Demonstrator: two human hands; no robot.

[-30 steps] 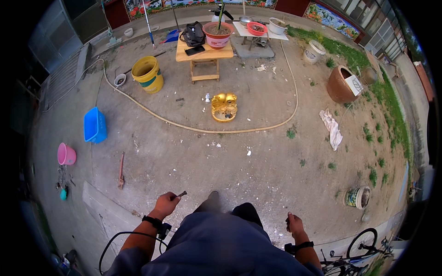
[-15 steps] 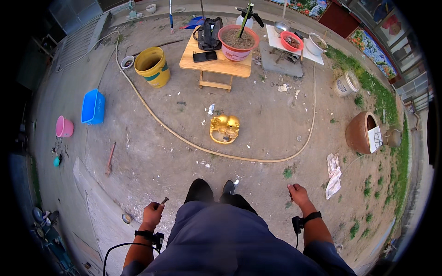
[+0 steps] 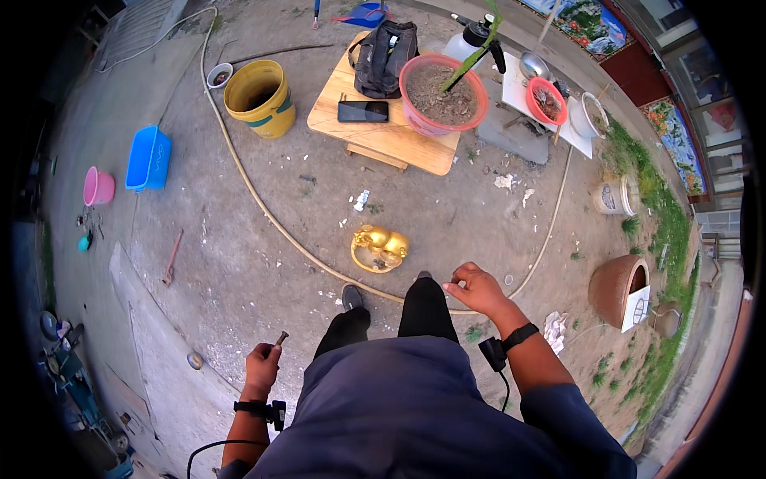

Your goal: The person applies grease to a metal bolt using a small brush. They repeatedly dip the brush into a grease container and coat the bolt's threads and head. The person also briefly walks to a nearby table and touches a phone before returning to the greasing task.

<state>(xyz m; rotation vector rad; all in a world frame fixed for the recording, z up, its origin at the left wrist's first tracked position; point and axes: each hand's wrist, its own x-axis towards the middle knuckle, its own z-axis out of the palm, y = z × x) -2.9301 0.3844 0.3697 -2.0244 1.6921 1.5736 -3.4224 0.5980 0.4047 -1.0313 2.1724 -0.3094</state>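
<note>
My left hand (image 3: pixel 262 369) is closed on a short brown bolt (image 3: pixel 282 338), whose wider head sticks up above the thumb. My right hand (image 3: pixel 477 287) is held out ahead over the ground, its fingers curled and pressed together. Whatever they may hold is too small to make out. On the ground ahead, left of that hand and apart from it, sits a shiny gold figurine (image 3: pixel 386 246) with rounded forms and a ring-like base. A tan hose (image 3: pixel 267 209) curves around it, passing by my feet.
A wooden folding table (image 3: pixel 331 118) carries a phone (image 3: pixel 363 111), a black bag (image 3: pixel 386 60) and a potted plant (image 3: pixel 443 96). A yellow bucket (image 3: pixel 275 122), blue tub (image 3: pixel 150 158) and pink bucket (image 3: pixel 98 186) stand left. At right are a brown urn (image 3: pixel 613 289) and crumpled cloth (image 3: pixel 555 330).
My right hand has moved forward and left, toward the figurine. I have stepped ahead, so the table appears nearer. The left hand still holds the bolt.
</note>
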